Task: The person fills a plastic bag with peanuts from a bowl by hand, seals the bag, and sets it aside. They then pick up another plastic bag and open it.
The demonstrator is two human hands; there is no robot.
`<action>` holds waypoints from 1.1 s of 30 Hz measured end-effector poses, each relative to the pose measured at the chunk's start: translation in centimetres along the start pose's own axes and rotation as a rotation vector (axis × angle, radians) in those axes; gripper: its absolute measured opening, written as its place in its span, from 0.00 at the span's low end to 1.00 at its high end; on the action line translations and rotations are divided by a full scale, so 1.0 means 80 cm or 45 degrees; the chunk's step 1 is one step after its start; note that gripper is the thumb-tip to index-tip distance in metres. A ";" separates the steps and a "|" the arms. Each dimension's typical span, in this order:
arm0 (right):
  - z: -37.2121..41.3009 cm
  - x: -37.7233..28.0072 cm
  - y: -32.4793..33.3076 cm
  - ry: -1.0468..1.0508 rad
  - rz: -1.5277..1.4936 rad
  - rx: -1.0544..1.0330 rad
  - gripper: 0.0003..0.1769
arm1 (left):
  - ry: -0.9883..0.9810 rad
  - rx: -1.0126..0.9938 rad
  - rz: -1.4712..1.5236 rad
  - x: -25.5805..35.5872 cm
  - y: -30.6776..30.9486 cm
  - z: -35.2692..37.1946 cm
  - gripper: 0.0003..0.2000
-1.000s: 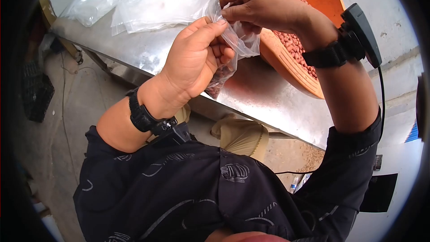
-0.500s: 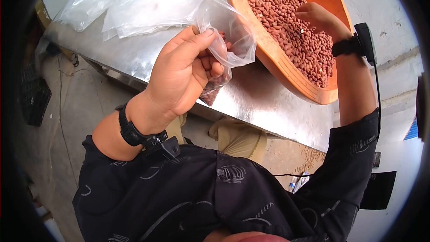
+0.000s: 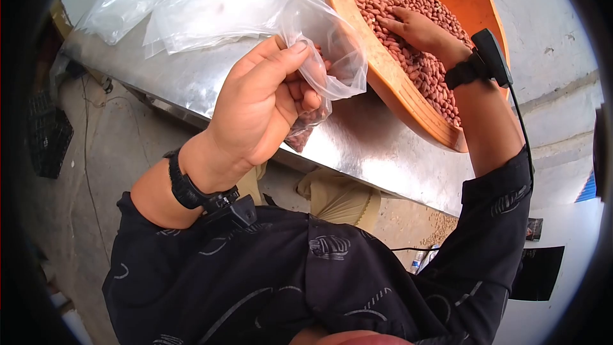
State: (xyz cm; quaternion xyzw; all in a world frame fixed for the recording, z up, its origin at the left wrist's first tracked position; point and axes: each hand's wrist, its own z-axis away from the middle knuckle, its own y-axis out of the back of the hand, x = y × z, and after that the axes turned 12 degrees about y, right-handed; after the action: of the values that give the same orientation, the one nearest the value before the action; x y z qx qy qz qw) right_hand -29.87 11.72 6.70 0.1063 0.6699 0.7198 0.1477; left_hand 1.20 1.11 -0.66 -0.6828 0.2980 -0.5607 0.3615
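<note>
My left hand (image 3: 265,92) pinches the edge of a clear plastic bag (image 3: 341,48), keeping its mouth spread on the right side. Some reddish peanuts show in the lower part of this bag, below my fingers. Over in the orange basin (image 3: 383,83), my right hand (image 3: 421,32) rests on the heap of reddish-brown peanuts (image 3: 424,80). Its thumb and fingers are apart, the fingertips touching the nuts; I see nothing gripped in it. The underside of that palm is hidden.
A pile of flat clear plastic bags (image 3: 214,13) lies on the metal table (image 3: 377,153), left of the basin. The table's front edge runs close to my body. Scattered small bits (image 3: 440,227) lie on the floor. A cable hangs from the device on my right wrist.
My right hand has moved left across the peanuts, from the basin's right side towards its middle, and its fingers have come down onto them. The left hand and bag have hardly moved.
</note>
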 end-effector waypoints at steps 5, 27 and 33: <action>-0.003 -0.028 -0.005 0.237 0.082 0.135 0.12 | 0.019 0.022 -0.014 0.003 -0.001 0.000 0.07; 0.037 -0.238 0.032 0.340 -0.954 0.014 0.10 | -0.037 0.064 -0.053 0.001 -0.007 0.001 0.05; 0.051 -0.234 0.044 0.360 -0.871 -0.027 0.14 | -0.016 0.039 -0.078 0.002 -0.003 0.002 0.06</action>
State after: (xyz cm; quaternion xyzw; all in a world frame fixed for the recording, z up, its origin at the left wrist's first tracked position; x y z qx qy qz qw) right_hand -11.18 8.67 11.37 -0.2259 0.6728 0.6434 0.2870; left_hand 1.37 1.14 -0.34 -0.6896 0.2659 -0.5716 0.3564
